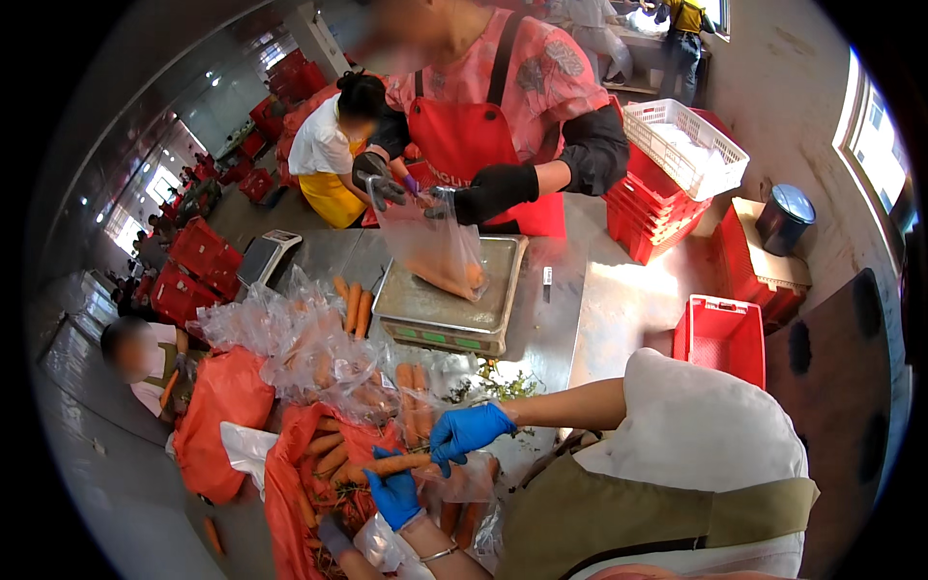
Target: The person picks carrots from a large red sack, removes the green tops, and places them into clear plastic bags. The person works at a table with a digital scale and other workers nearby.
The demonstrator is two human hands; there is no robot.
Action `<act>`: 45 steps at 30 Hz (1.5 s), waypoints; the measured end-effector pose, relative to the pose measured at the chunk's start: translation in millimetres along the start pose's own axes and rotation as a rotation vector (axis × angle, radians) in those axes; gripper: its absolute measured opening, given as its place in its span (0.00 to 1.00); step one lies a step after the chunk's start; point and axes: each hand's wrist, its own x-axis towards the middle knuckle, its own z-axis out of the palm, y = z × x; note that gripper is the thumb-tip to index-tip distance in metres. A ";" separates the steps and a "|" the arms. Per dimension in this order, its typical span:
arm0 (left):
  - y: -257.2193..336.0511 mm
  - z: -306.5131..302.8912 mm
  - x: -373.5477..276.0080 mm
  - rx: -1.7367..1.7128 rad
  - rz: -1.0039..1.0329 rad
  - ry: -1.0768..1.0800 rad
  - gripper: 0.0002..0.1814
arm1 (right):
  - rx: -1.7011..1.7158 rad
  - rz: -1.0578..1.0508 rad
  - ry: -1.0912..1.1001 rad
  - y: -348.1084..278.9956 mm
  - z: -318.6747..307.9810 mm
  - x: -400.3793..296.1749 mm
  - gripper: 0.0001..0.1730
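Observation:
A carrot (388, 466) lies across both my blue-gloved hands. My right hand (467, 435) grips its right end with curled fingers. My left hand (395, 493) holds it farther along, with blue fingertips showing above and below it. Beneath the carrot's left end, an orange-red mesh sack (283, 464) lies open with loose carrots (326, 453) and leafy scraps inside. Clear plastic bags (319, 348), some with carrots in them, are heaped beyond the sack. A bag of carrots (471, 475) lies just under my right hand.
Opposite, a person in a red apron holds a bagged bunch of carrots (442, 268) over a scale (449, 297). Another worker's grey-gloved hand (335, 536) is by the sack, close to my left hand. Red crates (652, 217) and an open red bin (721, 341) stand at the right.

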 end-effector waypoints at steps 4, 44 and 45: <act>14.4 16.4 -0.2 -0.065 0.102 -0.084 0.28 | -0.015 0.131 -0.009 -3.9 -13.0 -7.3 0.15; -39.4 52.3 5.8 0.177 0.099 0.180 0.30 | -0.230 0.700 0.260 21.8 -69.6 -78.7 0.17; -39.7 51.6 6.0 0.190 0.109 0.178 0.30 | -0.186 0.731 0.293 10.3 -65.1 -74.7 0.18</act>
